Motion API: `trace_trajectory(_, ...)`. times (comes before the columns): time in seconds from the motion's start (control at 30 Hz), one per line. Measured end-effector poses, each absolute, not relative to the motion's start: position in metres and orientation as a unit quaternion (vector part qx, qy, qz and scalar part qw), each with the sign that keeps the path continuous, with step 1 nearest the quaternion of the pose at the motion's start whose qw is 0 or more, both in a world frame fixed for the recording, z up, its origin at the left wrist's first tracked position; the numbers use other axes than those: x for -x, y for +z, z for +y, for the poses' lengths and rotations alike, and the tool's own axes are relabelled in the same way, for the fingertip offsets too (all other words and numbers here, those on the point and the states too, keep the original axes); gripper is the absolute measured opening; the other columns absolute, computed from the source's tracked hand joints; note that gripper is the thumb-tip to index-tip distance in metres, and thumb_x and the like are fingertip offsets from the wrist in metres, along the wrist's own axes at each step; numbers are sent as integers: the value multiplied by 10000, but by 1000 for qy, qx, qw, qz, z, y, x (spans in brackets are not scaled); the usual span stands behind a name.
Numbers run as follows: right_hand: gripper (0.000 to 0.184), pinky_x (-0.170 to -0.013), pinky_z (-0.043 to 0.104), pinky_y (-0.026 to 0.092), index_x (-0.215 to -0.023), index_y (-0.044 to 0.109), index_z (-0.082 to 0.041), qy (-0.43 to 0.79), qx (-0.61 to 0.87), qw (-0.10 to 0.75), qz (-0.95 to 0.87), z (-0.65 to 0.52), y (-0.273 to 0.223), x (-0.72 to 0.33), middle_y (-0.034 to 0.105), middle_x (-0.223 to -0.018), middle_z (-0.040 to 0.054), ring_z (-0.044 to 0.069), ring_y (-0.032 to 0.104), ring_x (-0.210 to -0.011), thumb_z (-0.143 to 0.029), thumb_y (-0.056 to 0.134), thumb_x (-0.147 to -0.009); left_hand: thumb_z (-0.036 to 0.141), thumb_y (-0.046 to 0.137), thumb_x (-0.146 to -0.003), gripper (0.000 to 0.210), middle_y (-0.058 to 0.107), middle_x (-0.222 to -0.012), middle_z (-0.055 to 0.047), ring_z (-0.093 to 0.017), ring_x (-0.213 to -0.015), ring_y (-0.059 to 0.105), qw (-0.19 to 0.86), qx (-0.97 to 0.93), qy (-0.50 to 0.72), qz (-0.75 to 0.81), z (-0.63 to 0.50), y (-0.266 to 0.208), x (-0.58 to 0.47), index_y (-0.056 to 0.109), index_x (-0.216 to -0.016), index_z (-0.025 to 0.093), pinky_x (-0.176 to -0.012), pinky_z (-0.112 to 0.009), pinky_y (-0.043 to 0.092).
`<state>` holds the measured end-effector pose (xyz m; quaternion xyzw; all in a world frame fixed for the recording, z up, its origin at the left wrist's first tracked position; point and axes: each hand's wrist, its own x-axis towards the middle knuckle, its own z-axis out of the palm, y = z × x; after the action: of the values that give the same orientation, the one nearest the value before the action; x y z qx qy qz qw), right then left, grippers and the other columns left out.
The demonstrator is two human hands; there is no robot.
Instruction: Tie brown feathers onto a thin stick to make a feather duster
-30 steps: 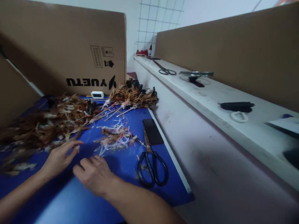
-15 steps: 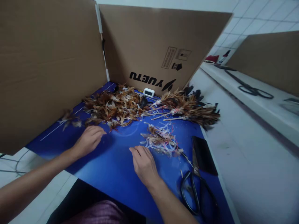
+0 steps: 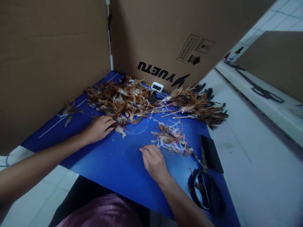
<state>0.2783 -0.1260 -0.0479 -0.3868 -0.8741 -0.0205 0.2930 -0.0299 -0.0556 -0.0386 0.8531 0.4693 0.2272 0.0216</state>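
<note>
My left hand (image 3: pixel 100 128) lies at the front left edge of a heap of loose brown feathers (image 3: pixel 123 99). Its fingers are stretched and a little apart, close to a small feather tuft (image 3: pixel 120 130); I cannot make out whether they touch it. My right hand (image 3: pixel 153 160) is over the blue tabletop (image 3: pixel 113 170), fingers pinched together, and whatever may be between them is hidden. Just beyond it is a tangle of feathers, white strips and pink string (image 3: pixel 171 138). Black-handled scissors (image 3: pixel 201 190) rest to the right of that hand.
Feather bundles on sticks (image 3: pixel 201 107) lie at the back right. Beside the scissors is a flat black object (image 3: pixel 213 154). A small white-framed display (image 3: pixel 157 87) sits by the cardboard wall (image 3: pixel 151 37). Stray feathers (image 3: pixel 68 110) are at left. A ledge (image 3: pixel 260 91) runs along the right.
My left hand has moved forward to the edge of the feather heap, and its fingers have spread a little. The right hand keeps its pinch. The camera view has shifted.
</note>
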Motion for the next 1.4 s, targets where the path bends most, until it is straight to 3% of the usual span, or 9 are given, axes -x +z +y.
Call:
trace_trajectory(0.27, 191, -771, 355, 489, -940, 656, -142, -12, 398, 293, -869, -125, -48, -276, 658, -864, 80, 187, 581, -817, -52, 492, -905, 146, 427, -929, 275, 656, -1012, -110, -195, -942, 634, 30, -871, 318, 373, -10, -18, -12, 656, -1081, 147, -855, -333, 530)
trace_trajectory(0.53, 219, -789, 366, 493, -955, 667, -134, 5, 406, 286, -868, -124, -49, -278, 658, -868, 87, 190, 585, -831, -50, 473, -898, 396, 606, -856, 355, 647, -1012, -135, -268, -921, 654, 17, -866, 152, 475, 22, -11, -71, 641, -1069, 114, -780, -347, 515)
trace_trajectory(0.7, 256, -794, 376, 500, -956, 680, -152, 25, 413, 278, -867, -123, -48, -279, 661, -869, 84, 191, 587, -841, -67, 443, -909, 201, 504, -886, 159, 646, -903, -95, -235, -852, 647, 22, -857, 155, 491, 29, -20, -80, 633, -959, 143, -737, -321, 495)
trace_trajectory(0.8, 264, -792, 375, 500, -963, 683, -155, 29, 411, 280, -867, -123, -48, -279, 659, -876, 84, 190, 592, -848, -68, 440, -909, 195, 507, -887, 165, 620, -983, -92, -208, -884, 625, 25, -851, 204, 484, 24, -16, -65, 613, -1004, 150, -790, -313, 487)
trace_trajectory(0.9, 255, -786, 369, 496, -953, 683, -147, 24, 408, 284, -867, -122, -47, -279, 658, -872, 85, 188, 590, -837, -70, 443, -912, 224, 494, -909, 176, 600, -971, -85, -182, -842, 604, 68, -864, 274, 417, 9, -8, -48, 618, -1007, 148, -779, -298, 481)
trace_trajectory(1.03, 232, -777, 358, 487, -920, 679, -126, 11, 404, 280, -871, -122, -45, -277, 659, -846, 86, 190, 584, -823, -70, 455, -913, 350, 571, -895, 224, 616, -926, -90, -211, -864, 588, 79, -941, 176, 276, -14, -8, -38, 671, -989, 173, -792, -323, 462)
trace_trajectory(1.13, 233, -770, 357, 483, -928, 679, -127, 0, 405, 276, -872, -122, -46, -277, 660, -842, 85, 191, 578, -813, -78, 451, -918, 297, 528, -919, 208, 610, -870, -90, -207, -797, 575, 53, -957, 137, 249, -21, -13, -41, 700, -915, 180, -760, -338, 449)
trace_trajectory(1.3, 245, -804, 355, 501, -944, 679, -155, 40, 400, 303, -864, -122, -47, -278, 666, -866, 80, 185, 598, -840, -91, 444, -918, 290, 543, -910, 182, 618, -847, -55, -164, -811, 591, 213, -868, 323, 313, -15, 2, -42, 645, -826, 165, -753, -286, 464)
trace_trajectory(1.4, 234, -815, 327, 514, -946, 670, -168, 92, 412, 350, -836, -118, -43, -272, 664, -884, 74, 172, 615, -855, -102, 447, -917, 376, 618, -854, 218, 612, -770, -22, -134, -694, 571, 313, -761, 438, 362, -11, 17, -37, 602, -832, 159, -653, -258, 458)
